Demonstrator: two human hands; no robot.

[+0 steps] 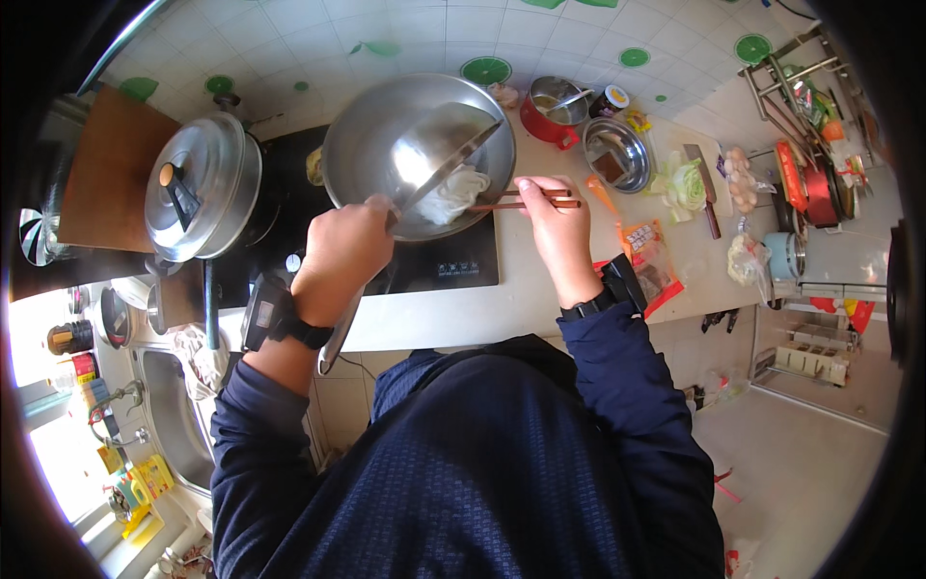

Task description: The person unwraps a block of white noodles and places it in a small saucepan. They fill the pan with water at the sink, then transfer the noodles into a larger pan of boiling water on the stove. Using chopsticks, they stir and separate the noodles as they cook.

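Note:
A large steel wok sits on the black cooktop in front of me. In it lies a soft white clump that looks like noodles. My left hand is closed round the handle of a long, flat-bladed tool, apparently a knife, its blade slanting over the wok toward the far right. Brown chopsticks are pinched in my right hand at the wok's right rim. Their tips reach the white clump. The wok's handle extends toward me beneath my left forearm.
Left of the wok stands a lidded pot; farther left is a sink. Along the right counter are a red pot, a steel bowl, leafy cabbage, a cleaver, eggs and an orange-red packet.

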